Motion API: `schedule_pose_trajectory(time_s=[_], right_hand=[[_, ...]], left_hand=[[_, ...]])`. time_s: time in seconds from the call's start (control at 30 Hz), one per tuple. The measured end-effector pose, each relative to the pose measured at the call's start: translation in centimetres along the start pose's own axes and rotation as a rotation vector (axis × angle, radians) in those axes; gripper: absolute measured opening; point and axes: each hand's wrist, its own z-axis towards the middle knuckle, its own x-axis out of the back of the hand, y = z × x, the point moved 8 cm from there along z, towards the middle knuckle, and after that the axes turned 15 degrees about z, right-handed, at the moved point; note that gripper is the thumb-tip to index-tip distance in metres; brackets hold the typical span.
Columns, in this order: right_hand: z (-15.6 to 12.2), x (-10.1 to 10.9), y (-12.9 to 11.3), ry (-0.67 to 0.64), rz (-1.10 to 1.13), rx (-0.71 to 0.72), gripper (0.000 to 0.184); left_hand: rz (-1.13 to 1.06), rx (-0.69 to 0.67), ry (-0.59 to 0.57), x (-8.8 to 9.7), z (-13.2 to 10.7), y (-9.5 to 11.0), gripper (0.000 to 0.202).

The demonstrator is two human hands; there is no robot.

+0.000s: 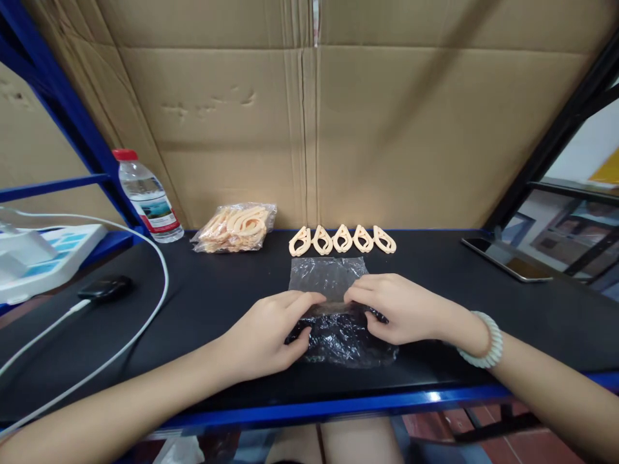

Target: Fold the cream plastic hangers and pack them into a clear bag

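Note:
A clear plastic bag (345,335) lies crumpled on the black table in front of me, its flap spread flat toward the back. My left hand (275,328) grips the bag's left side, thumb below and fingers above. On its right side my right hand (396,306) holds it the same way, with a pale beaded bracelet at the wrist. Just beyond the bag stands a row of several peach folding hangers (342,238), folded up. More such hangers fill a clear packet (236,227) at the back left.
A water bottle (149,196) with a red cap stands at the back left. Nearby are a white power strip (48,258), a black adapter (105,288) and a looping white cable (164,283). A phone (505,259) lies at right. Cardboard (232,116) walls the back.

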Motion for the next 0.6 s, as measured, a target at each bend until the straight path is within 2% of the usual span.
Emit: schedule_pose_trajectory(time_s=[0.2,0.3,0.4,0.5,0.6], right_hand=[[-0.2,1.3,0.1,0.105,-0.079,-0.033,0.033],[-0.4,1.6,0.3,0.123,-0.129,-0.073,0.023],[-0.6,1.7,0.5,0.125,-0.171,-0.100,0.019],[-0.5,1.8,-0.8,0.158,-0.222,0.037,0.021],[-0.6,1.8,-3.0,0.232,-0.312,0.226,0.023]], left_hand=[[-0.020,-0.017,0.064,-0.1,-0.1,-0.2,0.037],[0.135,-0.157,0.150,0.3,-0.3,0.9,0.036],[0.337,-0.268,0.247,0.8,-0.7,2.1,0.025],[0.406,-0.267,0.331,1.5,-0.9,2.5,0.018],[0.435,-0.269,0.386,1.9,-0.9,2.8,0.023]])
